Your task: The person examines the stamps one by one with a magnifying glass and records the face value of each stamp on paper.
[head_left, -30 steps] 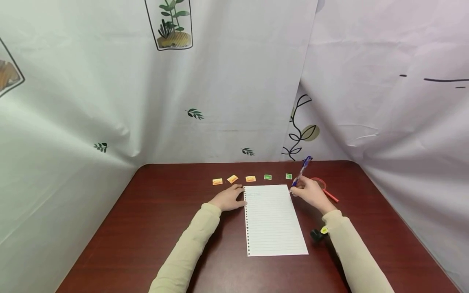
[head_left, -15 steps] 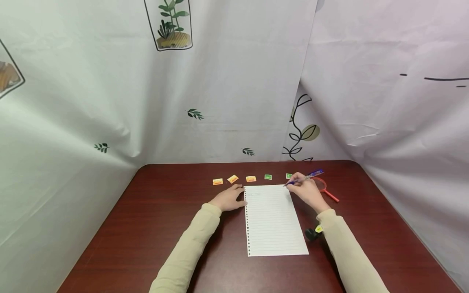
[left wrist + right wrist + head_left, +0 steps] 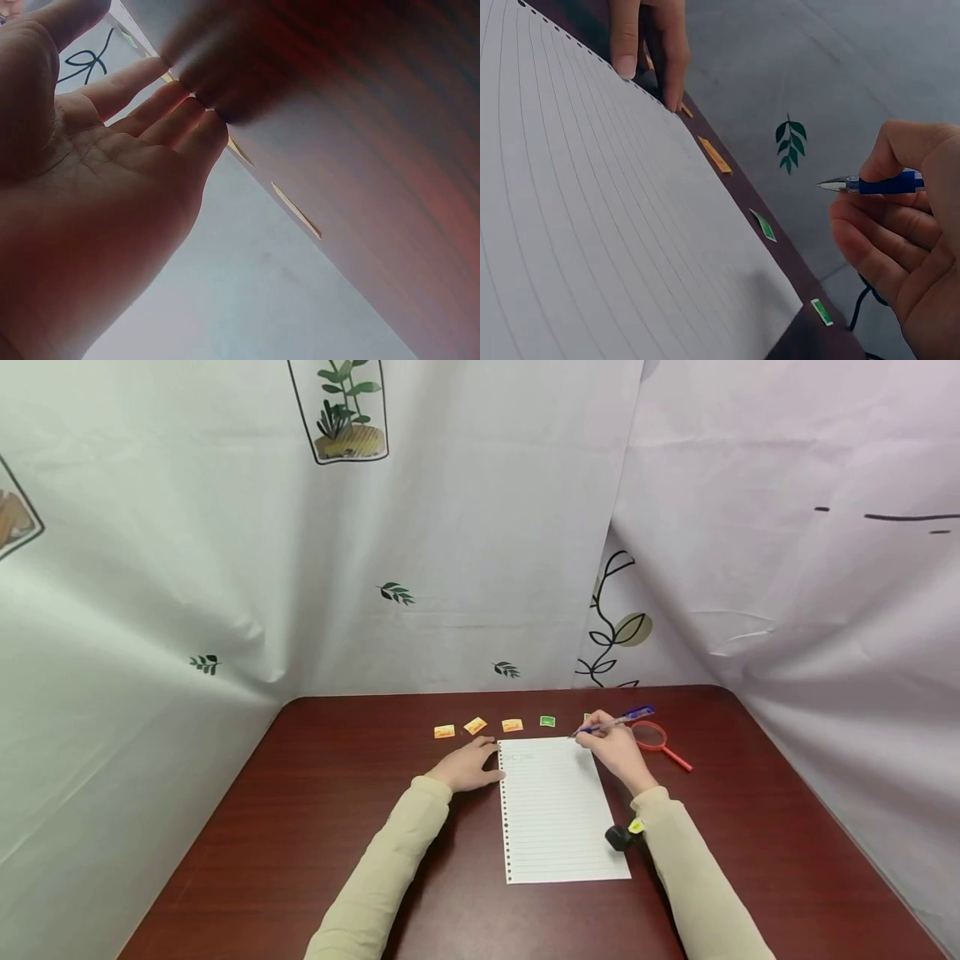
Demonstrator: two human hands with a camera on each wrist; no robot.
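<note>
Lined paper (image 3: 557, 814) between the hands (image 3: 463, 767) (image 3: 619, 752)

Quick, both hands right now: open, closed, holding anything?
Left hand: open, fingers relaxed, at the punched edge of the lined sheet.
Right hand: closed, holding the blue pen.
</note>
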